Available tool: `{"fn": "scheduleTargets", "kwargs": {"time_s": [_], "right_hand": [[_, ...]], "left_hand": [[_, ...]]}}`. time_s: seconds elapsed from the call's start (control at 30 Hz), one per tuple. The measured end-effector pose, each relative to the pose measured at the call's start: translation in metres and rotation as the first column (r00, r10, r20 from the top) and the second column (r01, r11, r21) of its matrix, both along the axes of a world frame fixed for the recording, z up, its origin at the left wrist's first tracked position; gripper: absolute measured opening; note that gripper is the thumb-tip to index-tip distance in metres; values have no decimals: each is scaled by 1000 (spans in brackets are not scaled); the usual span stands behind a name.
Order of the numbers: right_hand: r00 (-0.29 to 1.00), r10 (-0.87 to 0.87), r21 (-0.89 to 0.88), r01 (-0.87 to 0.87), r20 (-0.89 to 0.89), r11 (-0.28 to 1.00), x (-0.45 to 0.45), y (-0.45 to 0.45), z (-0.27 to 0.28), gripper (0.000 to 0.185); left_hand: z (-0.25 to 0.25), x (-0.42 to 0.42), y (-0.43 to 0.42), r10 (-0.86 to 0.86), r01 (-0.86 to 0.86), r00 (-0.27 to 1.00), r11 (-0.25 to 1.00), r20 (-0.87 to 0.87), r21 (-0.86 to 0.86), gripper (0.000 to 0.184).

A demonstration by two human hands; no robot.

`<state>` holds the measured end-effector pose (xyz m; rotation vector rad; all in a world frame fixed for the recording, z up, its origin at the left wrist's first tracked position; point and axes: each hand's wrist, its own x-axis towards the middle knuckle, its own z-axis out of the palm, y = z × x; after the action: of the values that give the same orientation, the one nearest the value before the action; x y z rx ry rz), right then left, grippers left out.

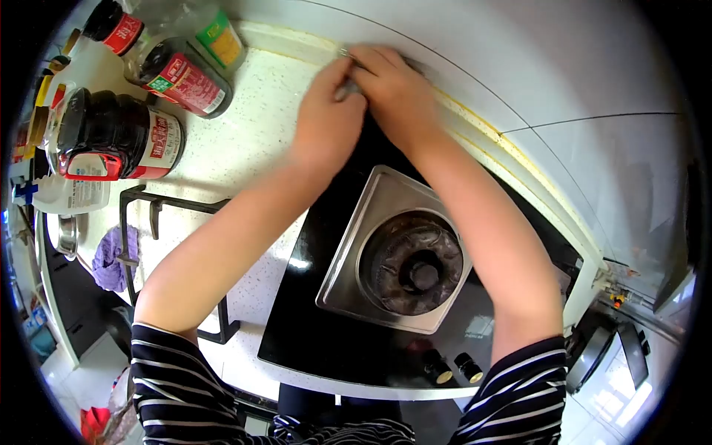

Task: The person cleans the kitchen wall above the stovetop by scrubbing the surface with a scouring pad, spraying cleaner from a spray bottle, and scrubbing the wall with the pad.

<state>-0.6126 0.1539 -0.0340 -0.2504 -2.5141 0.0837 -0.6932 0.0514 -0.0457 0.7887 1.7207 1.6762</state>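
Note:
Both hands meet at the back edge of the black glass gas cooktop (311, 311), close to the wall. My left hand (330, 119) is closed, its fingers curled together beside the other hand. Bent over at the same spot, my right hand (397, 93) is closed too. A small greyish, shiny bit shows between the fingers, too blurred and covered to name. Below the forearms lies a square steel drip tray (345, 285) around a dark round burner (419, 274). Two control knobs (437, 367) sit at the cooktop's front.
A black pan support (174, 200) rests on the speckled counter (259, 111) to the left. Sauce bottles (185, 78) and a large dark jar (122, 137) crowd the back left. A purple cloth (115, 259) lies near the counter's left edge. Tiled wall (475, 67) borders the back.

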Motion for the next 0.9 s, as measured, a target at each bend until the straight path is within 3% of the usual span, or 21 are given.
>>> {"fn": "scheduleTargets", "kwargs": {"time_s": [0.07,0.17,0.2,0.3,0.37,0.43,0.57,0.67,0.77,0.83,0.87,0.9], "right_hand": [[1000,17,-48,-18,-24,999,-16,-2,-3,15],[999,47,-79,-48,-15,996,-18,1,-5,15],[999,43,-60,-42,4,997,-5,4,-3,15],[997,-9,64,3,79,998,49,17,1,20],[965,-117,-91,142,234,986,91,22,8,26],[960,-144,-118,176,240,977,121,22,12,32],[971,-131,-292,186,199,938,121,20,13,37],[985,-36,-40,44,171,998,92,21,5,32],[998,30,19,-31,54,999,51,18,-5,30],[1000,-21,-130,20,-8,991,30,3,2,30],[1000,-7,-205,6,-3,979,22,1,2,32],[1000,-3,-206,5,14,979,24,3,3,31]], "left_hand": [[-3,-7,6,141,-141,990,989,10,43,52],[32,-4,4,70,-57,974,996,216,-62,55],[42,7,2,53,-48,967,999,250,-23,54],[24,27,12,-75,111,885,993,460,-51,52],[22,48,23,-263,268,866,962,426,49,51],[31,67,32,-374,416,872,906,315,-76,53],[28,80,30,-309,334,928,938,209,-97,58],[0,66,29,-240,242,954,970,178,10,60],[10,52,22,-30,30,991,1000,130,1,52],[24,36,21,-19,4,955,999,296,52,42],[29,38,24,63,-106,932,989,356,100,35],[30,41,25,79,-121,929,988,362,95,35]]}}
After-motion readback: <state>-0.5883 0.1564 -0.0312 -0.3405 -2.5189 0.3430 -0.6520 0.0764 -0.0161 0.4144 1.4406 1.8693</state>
